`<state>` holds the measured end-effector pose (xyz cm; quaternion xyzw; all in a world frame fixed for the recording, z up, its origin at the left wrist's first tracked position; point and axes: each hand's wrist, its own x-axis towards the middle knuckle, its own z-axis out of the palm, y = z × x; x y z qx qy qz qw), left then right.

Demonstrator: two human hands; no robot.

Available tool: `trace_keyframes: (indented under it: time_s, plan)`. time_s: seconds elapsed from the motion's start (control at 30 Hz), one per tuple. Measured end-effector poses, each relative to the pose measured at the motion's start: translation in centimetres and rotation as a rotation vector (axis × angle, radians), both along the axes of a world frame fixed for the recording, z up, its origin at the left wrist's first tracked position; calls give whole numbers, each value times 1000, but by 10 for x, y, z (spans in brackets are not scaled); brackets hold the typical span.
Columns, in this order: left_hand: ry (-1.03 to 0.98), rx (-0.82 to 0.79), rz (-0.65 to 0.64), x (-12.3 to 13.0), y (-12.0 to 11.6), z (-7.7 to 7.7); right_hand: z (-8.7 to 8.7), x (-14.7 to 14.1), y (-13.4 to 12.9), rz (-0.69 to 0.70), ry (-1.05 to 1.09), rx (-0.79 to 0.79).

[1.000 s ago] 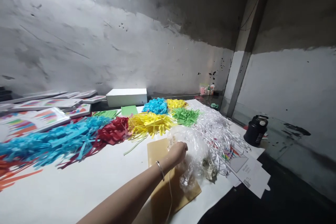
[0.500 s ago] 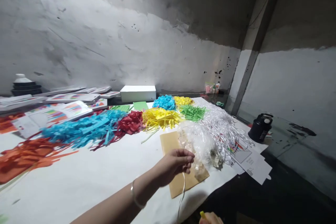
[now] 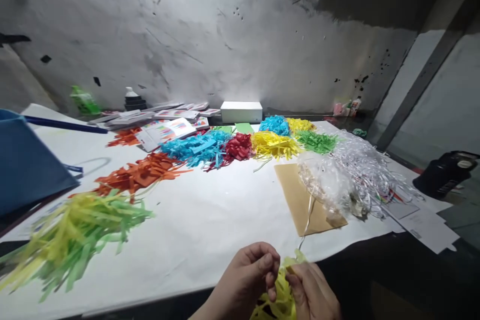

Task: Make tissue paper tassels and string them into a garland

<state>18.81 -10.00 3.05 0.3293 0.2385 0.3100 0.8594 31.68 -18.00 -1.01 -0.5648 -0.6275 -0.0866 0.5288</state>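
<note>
Near, between the hands, the yellow tassel (image 3: pixel 282 294) seems light, limp and easily torn, best held by its top, which the right hand (image 3: pixel 314 291) pinches; the left hand (image 3: pixel 248 279) is half-curled, its hold unclear.

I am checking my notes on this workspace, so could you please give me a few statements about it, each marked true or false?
1. The right hand holds yellow strips. True.
2. The left hand holds a black bottle. False: it is beside the yellow strips.
3. The clear plastic lies partly over the brown sheet. True.
4. The white box stands nearest the person. False: it stands at the back, beyond the red strips.
5. Orange strips lie left of the red strips in the picture. True.
</note>
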Motion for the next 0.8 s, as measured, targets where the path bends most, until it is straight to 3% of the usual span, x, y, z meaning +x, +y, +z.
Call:
trace_keyframes:
  time_s: [0.2, 0.4, 0.6, 0.8]
  plan:
    - [-20, -23, 40, -16, -6, -1, 6, -16, 0, 42, -86, 11]
    - [4, 19, 39, -27, -8, -10, 26, -18, 0, 99, -273, -40]
    - [180, 176, 99, -40, -10, 0, 45, -15, -2, 165, -452, -137]
    - [242, 228, 81, -46, -12, 6, 48, -15, -2, 179, -501, -161]
